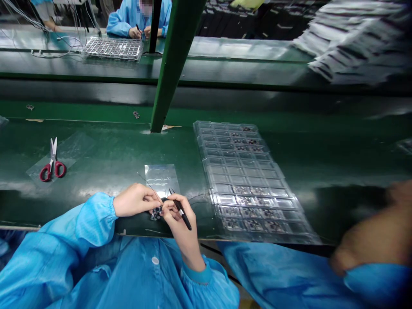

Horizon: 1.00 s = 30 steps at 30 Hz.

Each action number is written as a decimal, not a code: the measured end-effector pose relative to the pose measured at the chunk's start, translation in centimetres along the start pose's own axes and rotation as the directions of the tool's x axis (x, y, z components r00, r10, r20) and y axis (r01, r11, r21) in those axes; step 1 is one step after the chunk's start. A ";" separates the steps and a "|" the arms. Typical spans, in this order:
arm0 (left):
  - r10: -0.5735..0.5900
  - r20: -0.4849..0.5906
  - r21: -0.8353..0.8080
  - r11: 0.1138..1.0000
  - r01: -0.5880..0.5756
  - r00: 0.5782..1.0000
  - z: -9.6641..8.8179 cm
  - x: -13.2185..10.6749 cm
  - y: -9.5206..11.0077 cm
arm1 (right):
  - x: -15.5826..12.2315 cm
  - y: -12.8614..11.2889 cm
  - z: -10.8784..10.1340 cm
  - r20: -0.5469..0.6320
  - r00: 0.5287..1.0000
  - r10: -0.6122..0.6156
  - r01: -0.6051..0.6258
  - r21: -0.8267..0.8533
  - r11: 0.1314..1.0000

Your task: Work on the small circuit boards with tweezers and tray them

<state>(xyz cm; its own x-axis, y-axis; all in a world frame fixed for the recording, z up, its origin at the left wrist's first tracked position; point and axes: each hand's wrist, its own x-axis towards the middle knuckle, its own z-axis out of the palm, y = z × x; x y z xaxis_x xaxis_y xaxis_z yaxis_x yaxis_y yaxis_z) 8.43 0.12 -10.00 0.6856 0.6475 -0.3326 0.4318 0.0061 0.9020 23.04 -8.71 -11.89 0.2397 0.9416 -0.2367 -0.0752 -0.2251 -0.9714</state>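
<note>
My left hand [137, 200] is closed in a pinch, its fingertips on a thin dark wire [148, 185] that sticks up past them. Right under these fingertips is a small dark electronic part [156, 213] with metallic bits; which fingers bear it I cannot tell. My right hand [180, 214] meets the left at this part and is closed round black tweezers [184, 218], whose tips point up and away from the part. Behind both hands, a clear plastic sheet [161, 175] lies on the green bench.
A clear compartment tray [222, 171] with small parts lies to the right. Red-handled scissors [52, 165] rest at left. A green post [174, 64] rises ahead. At far right is another person's blurred arm [370, 231]; a co-worker [128, 19] sits opposite.
</note>
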 end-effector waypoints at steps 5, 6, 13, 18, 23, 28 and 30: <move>-0.002 -0.006 0.007 1.000 0.002 1.000 0.0 0.0 0.2 | -0.1 -0.2 0.2 -0.019 1.000 0.000 0.000 0.001 1.000; 0.001 -0.008 0.012 1.000 -0.001 1.000 0.0 0.0 0.2 | -0.1 -0.3 0.2 -0.026 1.000 -0.006 0.006 -0.007 1.000; 0.035 -0.031 0.078 0.996 -0.032 0.999 0.0 -0.1 0.1 | -0.2 0.2 0.1 0.020 0.999 -0.042 0.042 -0.008 0.999; 0.125 -0.017 0.203 0.972 -0.119 0.992 0.2 -0.1 -0.1 | -0.1 1.1 0.2 -0.013 0.985 -0.174 0.171 -0.121 0.978; 0.136 -0.041 0.244 0.962 -0.122 0.990 0.4 -0.1 -0.3 | 0.0 1.9 0.3 -0.022 0.971 -0.239 0.232 -0.173 0.957; 0.127 -0.053 0.248 0.963 -0.110 0.991 0.2 -0.1 -0.3 | -0.1 1.7 0.1 0.019 0.979 -0.201 0.202 -0.119 0.972; 0.123 -0.049 0.244 0.964 -0.108 0.991 0.1 -0.1 -0.3 | -0.2 1.5 0.1 0.028 0.985 -0.171 0.172 -0.087 0.981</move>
<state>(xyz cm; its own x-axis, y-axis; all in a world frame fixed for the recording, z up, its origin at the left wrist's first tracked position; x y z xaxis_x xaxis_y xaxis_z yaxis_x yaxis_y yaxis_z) 8.32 -0.05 -10.28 0.7042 0.6797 -0.2051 0.4854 -0.2500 0.8378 22.77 -9.17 -13.34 0.2222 0.9727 -0.0670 0.0519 -0.0804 -0.9954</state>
